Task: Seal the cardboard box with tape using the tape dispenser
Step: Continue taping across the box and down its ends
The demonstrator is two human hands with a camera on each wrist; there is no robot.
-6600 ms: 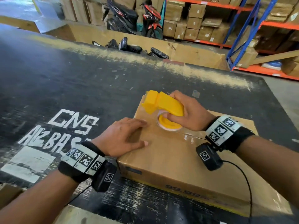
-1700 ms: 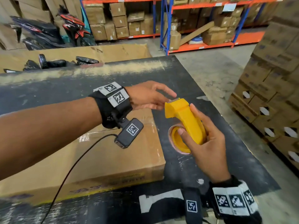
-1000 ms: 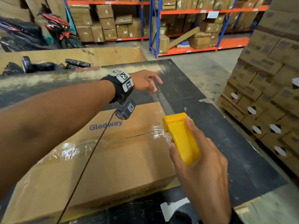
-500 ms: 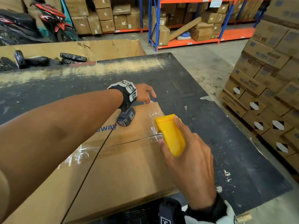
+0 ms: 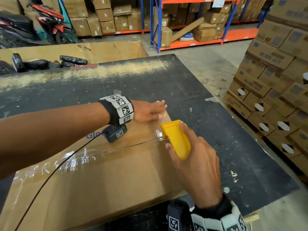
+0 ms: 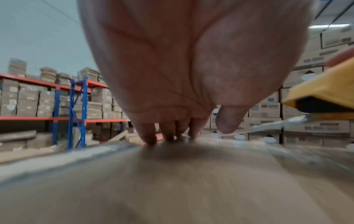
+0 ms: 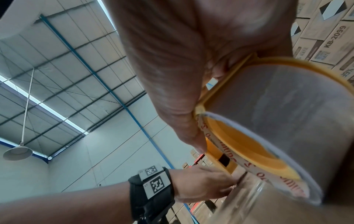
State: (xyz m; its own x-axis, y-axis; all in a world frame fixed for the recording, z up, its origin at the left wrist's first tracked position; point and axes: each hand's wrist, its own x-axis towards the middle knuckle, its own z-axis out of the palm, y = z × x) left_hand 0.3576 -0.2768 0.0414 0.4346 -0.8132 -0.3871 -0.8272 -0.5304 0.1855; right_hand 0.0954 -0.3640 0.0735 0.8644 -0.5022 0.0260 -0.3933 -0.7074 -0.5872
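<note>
A flat brown cardboard box point(image 5: 106, 184) lies on the black table point(image 5: 225, 139), with clear tape along its top seam. My right hand point(image 5: 195, 165) grips the yellow tape dispenser point(image 5: 176, 139) at the box's right end, over the seam. The clear tape roll point(image 7: 277, 121) shows in the right wrist view. My left hand point(image 5: 148, 110) lies flat with straight fingers on the box's far right corner, just beyond the dispenser. In the left wrist view its fingertips point(image 6: 149, 139) press the box top, and the dispenser point(image 6: 325, 89) shows at the right.
Stacked cartons on a pallet point(image 5: 275, 77) stand close to the table's right side. A large open carton point(image 5: 83, 50) with black wrapped parcels point(image 5: 73, 60) sits behind the table. Shelving racks point(image 5: 191, 22) and a motorbike point(image 5: 50, 25) lie farther back.
My left hand came down from the stretched tape onto the box's far right corner. The dispenser moved from beside the box to its right end at the seam.
</note>
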